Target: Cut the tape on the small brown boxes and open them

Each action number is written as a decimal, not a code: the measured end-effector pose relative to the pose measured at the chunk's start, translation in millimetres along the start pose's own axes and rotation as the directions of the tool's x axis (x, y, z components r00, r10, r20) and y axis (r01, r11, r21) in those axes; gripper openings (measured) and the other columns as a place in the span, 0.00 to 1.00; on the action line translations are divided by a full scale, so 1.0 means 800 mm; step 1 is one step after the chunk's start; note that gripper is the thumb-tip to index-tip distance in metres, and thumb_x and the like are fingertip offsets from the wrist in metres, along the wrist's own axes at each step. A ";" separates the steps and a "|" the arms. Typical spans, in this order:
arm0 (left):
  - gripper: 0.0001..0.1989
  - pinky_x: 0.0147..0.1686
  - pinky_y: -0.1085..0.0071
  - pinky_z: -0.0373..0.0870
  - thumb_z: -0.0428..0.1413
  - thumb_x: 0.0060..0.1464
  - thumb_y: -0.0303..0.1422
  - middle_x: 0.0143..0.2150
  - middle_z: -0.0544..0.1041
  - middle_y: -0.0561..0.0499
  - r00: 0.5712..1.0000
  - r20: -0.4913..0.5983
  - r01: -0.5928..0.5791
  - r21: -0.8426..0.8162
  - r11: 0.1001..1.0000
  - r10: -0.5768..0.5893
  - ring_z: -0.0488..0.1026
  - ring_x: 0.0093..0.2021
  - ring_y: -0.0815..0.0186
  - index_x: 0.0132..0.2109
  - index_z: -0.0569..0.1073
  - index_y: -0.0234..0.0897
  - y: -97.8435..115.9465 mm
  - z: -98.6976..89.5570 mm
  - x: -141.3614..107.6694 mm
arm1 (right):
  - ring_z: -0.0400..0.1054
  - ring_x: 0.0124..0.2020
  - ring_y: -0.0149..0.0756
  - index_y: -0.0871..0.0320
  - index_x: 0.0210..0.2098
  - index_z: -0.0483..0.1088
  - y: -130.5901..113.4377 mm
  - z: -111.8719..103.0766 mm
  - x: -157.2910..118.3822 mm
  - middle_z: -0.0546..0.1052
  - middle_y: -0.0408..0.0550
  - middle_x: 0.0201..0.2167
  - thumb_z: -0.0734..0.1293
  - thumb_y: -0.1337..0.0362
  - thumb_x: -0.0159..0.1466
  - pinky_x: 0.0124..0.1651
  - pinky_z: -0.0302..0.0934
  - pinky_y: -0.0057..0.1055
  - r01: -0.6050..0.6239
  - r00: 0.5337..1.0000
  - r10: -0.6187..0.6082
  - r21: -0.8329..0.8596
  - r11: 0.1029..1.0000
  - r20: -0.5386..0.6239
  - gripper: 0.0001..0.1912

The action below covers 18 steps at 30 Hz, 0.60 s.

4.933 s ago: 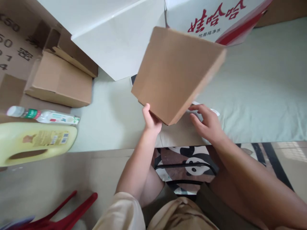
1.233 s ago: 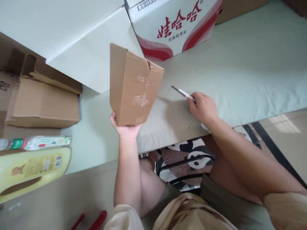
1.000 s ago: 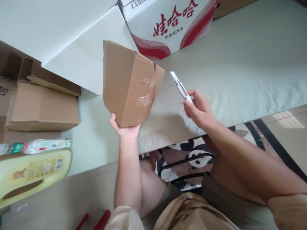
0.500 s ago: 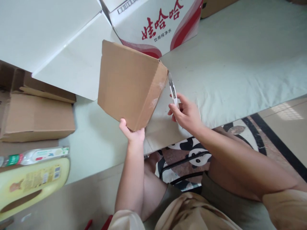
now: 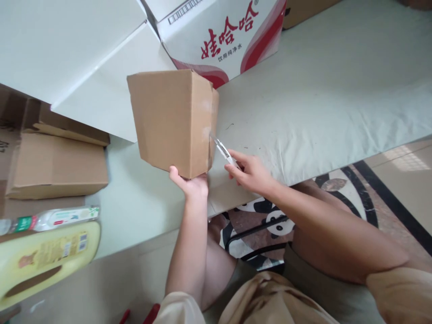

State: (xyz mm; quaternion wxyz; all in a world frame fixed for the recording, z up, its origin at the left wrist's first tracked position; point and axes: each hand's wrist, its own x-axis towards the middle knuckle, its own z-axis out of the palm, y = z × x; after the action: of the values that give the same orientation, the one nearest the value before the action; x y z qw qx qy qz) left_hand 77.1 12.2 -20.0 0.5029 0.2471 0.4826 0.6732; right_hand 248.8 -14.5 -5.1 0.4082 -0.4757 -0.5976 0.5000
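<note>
A brown cardboard box point(image 5: 164, 121) is tilted up in front of me, its taped narrow side turned to the right. My left hand point(image 5: 193, 183) grips it from below, thumb on the near face and the other fingers hidden underneath. In my right hand point(image 5: 248, 171) is a white utility knife point(image 5: 225, 152), held between thumb and fingers. The blade points up and left, and its tip meets the taped seam about halfway along that side.
A white carton with red lettering point(image 5: 224, 45) stands behind the box, beside a large white box point(image 5: 111, 81). To the left are another brown box point(image 5: 60, 164), a clear plastic bottle point(image 5: 64, 217) and a yellow jug point(image 5: 47, 256). Pale cloth point(image 5: 320, 99) covers the surface.
The cardboard box has turned, showing more of its taped side. My right hand has brought the knife down and left, from the far corner to the middle of the seam.
</note>
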 end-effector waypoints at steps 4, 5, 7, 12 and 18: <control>0.32 0.42 0.63 0.76 0.51 0.52 0.62 0.58 0.79 0.46 1.000 -0.025 -0.002 -0.062 0.998 0.000 0.75 0.58 0.50 0.54 0.77 0.48 0.011 -0.008 0.001 | 0.64 0.21 0.30 0.58 0.53 0.76 0.000 -0.011 -0.002 0.73 0.37 0.21 0.63 0.59 0.69 0.30 0.60 0.29 0.032 0.991 -0.031 0.009 0.999 -0.130 0.17; 0.32 0.42 0.63 0.76 0.51 0.51 0.62 0.58 0.79 0.47 1.000 -0.024 0.008 -0.075 0.997 -0.009 0.75 0.58 0.50 0.53 0.78 0.49 0.014 -0.009 0.001 | 0.64 0.21 0.30 0.58 0.54 0.75 -0.001 -0.012 -0.002 0.72 0.37 0.21 0.63 0.59 0.69 0.30 0.60 0.29 0.034 0.983 -0.031 0.013 0.999 -0.180 0.18; 0.31 0.41 0.63 0.75 0.51 0.51 0.63 0.58 0.79 0.47 0.999 -0.006 0.031 -0.081 0.996 -0.031 0.75 0.58 0.50 0.52 0.78 0.50 0.017 -0.010 0.000 | 0.64 0.22 0.30 0.57 0.58 0.74 -0.002 -0.013 -0.003 0.72 0.37 0.21 0.63 0.59 0.69 0.30 0.61 0.29 0.032 0.966 -0.026 0.019 0.999 -0.257 0.20; 0.32 0.40 0.64 0.75 0.51 0.51 0.61 0.59 0.78 0.48 0.997 0.036 0.072 -0.060 0.996 -0.070 0.75 0.59 0.50 0.54 0.79 0.50 0.017 -0.005 -0.006 | 0.65 0.22 0.31 0.54 0.63 0.71 -0.003 -0.011 -0.004 0.75 0.38 0.23 0.64 0.59 0.70 0.30 0.63 0.30 0.051 0.952 -0.051 -0.007 0.999 -0.301 0.23; 0.33 0.45 0.62 0.76 0.51 0.52 0.62 0.57 0.80 0.47 0.998 0.058 -0.011 0.020 1.000 0.010 0.74 0.61 0.50 0.55 0.77 0.49 0.007 -0.002 -0.011 | 0.68 0.23 0.32 0.54 0.63 0.72 -0.006 -0.014 -0.003 0.77 0.40 0.24 0.64 0.59 0.70 0.32 0.66 0.32 0.042 0.943 -0.046 -0.018 0.999 -0.328 0.24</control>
State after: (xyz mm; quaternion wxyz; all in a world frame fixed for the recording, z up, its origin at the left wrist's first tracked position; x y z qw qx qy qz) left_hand 77.0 3.4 -14.3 0.5107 0.2740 0.4732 0.6635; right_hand 259.3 -15.0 1.3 0.5107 -0.5410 -0.5342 0.4014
